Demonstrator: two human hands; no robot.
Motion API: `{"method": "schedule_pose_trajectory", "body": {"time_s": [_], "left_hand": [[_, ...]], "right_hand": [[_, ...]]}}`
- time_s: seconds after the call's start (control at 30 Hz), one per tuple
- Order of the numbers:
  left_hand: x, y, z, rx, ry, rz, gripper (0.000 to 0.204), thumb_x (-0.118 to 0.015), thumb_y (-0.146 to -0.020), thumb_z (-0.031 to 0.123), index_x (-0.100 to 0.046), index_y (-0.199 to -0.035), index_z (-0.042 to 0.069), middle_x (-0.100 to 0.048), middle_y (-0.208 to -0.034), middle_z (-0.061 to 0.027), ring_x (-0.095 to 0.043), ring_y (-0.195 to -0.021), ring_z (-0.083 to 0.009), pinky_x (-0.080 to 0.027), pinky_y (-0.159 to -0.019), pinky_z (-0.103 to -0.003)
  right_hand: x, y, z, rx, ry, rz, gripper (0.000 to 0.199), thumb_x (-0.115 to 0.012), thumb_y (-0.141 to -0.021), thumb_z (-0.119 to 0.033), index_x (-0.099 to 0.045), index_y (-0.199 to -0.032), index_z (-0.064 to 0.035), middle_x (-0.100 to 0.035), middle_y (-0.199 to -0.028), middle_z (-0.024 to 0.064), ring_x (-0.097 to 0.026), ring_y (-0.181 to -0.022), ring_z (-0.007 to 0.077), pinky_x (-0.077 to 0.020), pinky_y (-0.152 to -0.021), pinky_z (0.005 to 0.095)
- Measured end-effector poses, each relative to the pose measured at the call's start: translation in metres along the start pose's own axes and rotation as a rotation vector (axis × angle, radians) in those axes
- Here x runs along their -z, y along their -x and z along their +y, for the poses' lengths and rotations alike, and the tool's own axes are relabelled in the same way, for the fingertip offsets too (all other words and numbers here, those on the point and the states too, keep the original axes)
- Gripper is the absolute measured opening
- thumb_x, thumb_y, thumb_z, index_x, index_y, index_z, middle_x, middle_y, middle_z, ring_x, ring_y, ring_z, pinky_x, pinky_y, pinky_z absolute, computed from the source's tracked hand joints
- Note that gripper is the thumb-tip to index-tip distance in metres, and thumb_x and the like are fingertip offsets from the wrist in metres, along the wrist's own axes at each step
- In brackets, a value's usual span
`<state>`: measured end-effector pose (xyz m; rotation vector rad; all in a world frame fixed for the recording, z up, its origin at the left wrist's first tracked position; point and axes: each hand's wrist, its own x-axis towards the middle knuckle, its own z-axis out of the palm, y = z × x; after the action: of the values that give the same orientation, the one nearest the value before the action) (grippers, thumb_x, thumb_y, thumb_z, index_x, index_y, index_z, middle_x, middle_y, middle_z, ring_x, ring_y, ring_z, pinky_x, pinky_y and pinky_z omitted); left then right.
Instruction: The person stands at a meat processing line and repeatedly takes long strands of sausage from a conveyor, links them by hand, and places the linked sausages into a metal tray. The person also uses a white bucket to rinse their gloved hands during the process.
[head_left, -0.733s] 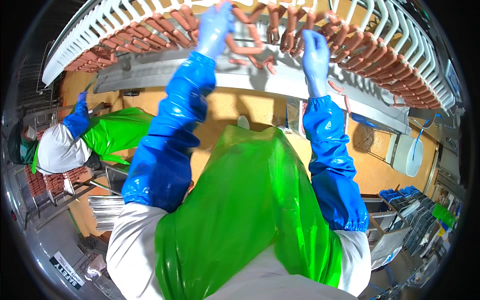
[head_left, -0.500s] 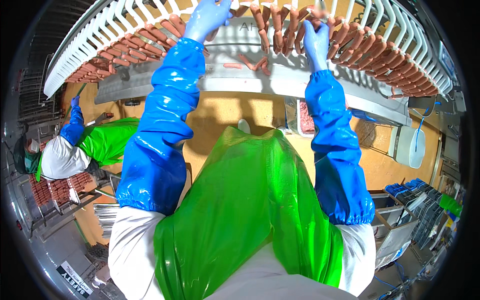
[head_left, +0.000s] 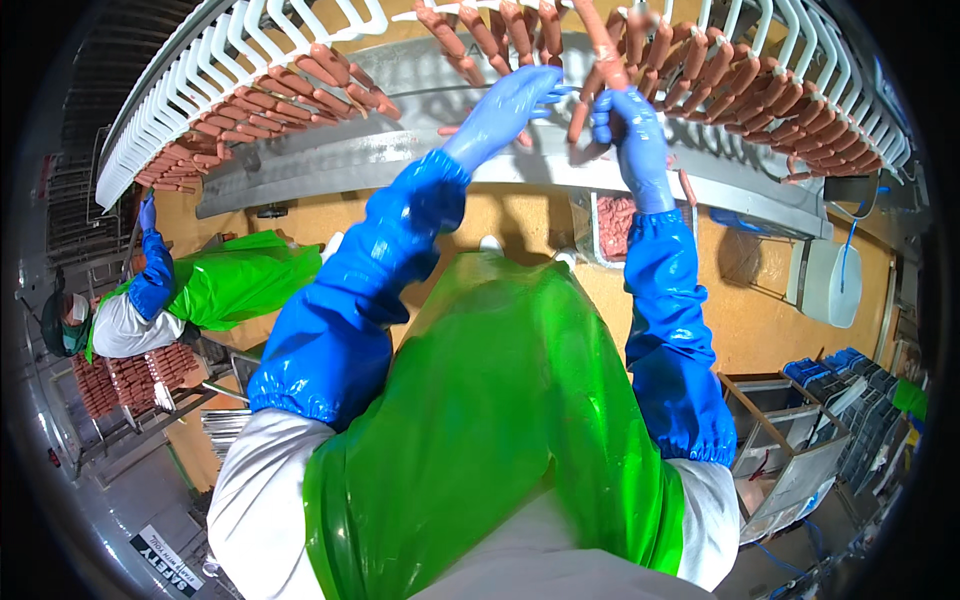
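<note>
The sausages (head_left: pixel 745 85) hang in a row from the white hooks (head_left: pixel 798 40), filled thickly to our right and left, so we judge most of the hanging done. A gap left of the middle seems unfilled, and a link (head_left: pixel 600 35) by our right hand (head_left: pixel 640 140) looks unsettled. That hand's fingers curl beside it; we cannot tell whether they grip it. Our left hand (head_left: pixel 505 112) reaches across, fingers extended and slightly parted, with nothing visibly pinched. Behind it, loose pieces (head_left: pixel 447 130) lie on the metal tray (head_left: pixel 290 165). Below is a tub (head_left: pixel 583 225) of pink meat (head_left: pixel 615 225) on the yellow floor (head_left: pixel 320 212). Beyond, a co-worker (head_left: pixel 130 325) works at left; a pale bin (head_left: pixel 845 285) stands right.
</note>
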<state>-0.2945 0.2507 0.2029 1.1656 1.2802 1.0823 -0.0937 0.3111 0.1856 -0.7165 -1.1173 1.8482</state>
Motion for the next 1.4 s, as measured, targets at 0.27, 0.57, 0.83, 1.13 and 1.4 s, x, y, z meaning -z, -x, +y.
{"method": "schedule_pose_trajectory", "body": {"time_s": [0.27,0.57,0.83,1.13,1.4], "left_hand": [[-0.042,-0.060,-0.006,0.065,0.357,-0.052,0.043,-0.046,-0.103,0.030,-0.051,-0.131,-0.002,-0.060,-0.122,-0.0120,-0.060,-0.113,-0.0226,-0.048,-0.100,-0.036],[-0.049,-0.072,-0.021,0.017,0.227,0.026,0.038,-0.045,-0.102,0.033,-0.057,-0.116,-0.001,-0.062,-0.104,-0.0096,-0.061,-0.091,-0.0161,-0.051,-0.078,-0.030],[-0.061,-0.083,-0.034,-0.220,0.000,0.118,0.034,-0.042,-0.101,0.034,-0.057,-0.104,0.004,-0.059,-0.078,-0.0068,-0.053,-0.055,-0.0148,-0.043,-0.044,-0.031],[-0.050,-0.075,-0.028,0.108,0.390,0.056,0.027,-0.045,-0.100,0.026,-0.061,-0.097,0.005,-0.059,-0.079,-0.0060,-0.055,-0.063,-0.0140,-0.046,-0.051,-0.030],[-0.036,-0.048,-0.051,0.360,0.480,0.099,0.050,-0.047,-0.100,0.044,-0.053,-0.127,0.002,-0.062,-0.114,-0.0119,-0.062,-0.103,-0.0252,-0.049,-0.091,-0.041]], "right_hand": [[0.017,0.003,0.034,-0.007,0.470,0.062,0.027,-0.052,-0.099,-0.025,-0.065,-0.092,-0.0024,-0.058,-0.075,0.0002,-0.051,-0.065,0.0065,-0.0421,-0.060,0.0246],[0.010,0.006,0.027,-0.165,0.029,-0.082,0.026,-0.051,-0.101,-0.026,-0.058,-0.093,-0.0027,-0.059,-0.079,0.0042,-0.053,-0.065,0.0117,-0.0423,-0.061,0.0238],[0.002,0.005,0.009,-0.327,-0.324,0.002,0.028,-0.055,-0.101,-0.032,-0.057,-0.105,-0.0040,-0.059,-0.080,0.0056,-0.057,-0.066,0.0166,-0.0476,-0.059,0.0306],[0.001,-0.003,0.024,-0.261,-0.327,0.099,0.032,-0.062,-0.098,-0.032,-0.061,-0.108,-0.0018,-0.065,-0.082,0.0036,-0.059,-0.066,0.0123,-0.0488,-0.059,0.0270],[0.040,0.008,0.058,0.098,0.412,0.205,0.025,-0.063,-0.097,-0.025,-0.061,-0.107,-0.0022,-0.058,-0.084,-0.0009,-0.049,-0.071,0.0062,-0.0426,-0.065,0.0243]]}}
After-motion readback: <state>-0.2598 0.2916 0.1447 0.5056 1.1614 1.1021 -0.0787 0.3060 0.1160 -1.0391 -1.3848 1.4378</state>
